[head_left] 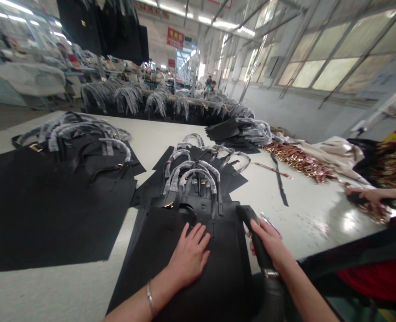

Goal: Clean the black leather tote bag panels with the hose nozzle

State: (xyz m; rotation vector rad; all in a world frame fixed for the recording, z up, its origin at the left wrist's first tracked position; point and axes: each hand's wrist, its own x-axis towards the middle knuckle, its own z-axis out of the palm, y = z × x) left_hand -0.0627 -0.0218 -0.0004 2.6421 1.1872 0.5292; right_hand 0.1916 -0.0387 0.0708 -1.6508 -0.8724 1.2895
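A black leather bag panel (pixel 171 250) lies flat on the white table in front of me, topmost of a stack whose handles (pixel 191 176) are wrapped in grey foam. My left hand (pixel 189 257) rests open and flat on the panel, fingers spread, a bracelet at the wrist. My right hand (pixel 268 243) is closed around a black strap or tool handle (pixel 253 228) at the panel's right edge; a metal ring shows near the wrist.
A second stack of black panels (pixel 50 201) lies to the left. More piles with wrapped handles (pixel 241 129) sit further back. Brown straps with gold buckles (pixel 295 158) are heaped at right, where another person's hand (pixel 365 195) reaches in. A loose black strap (pixel 280 183) lies on the table (pixel 312 219).
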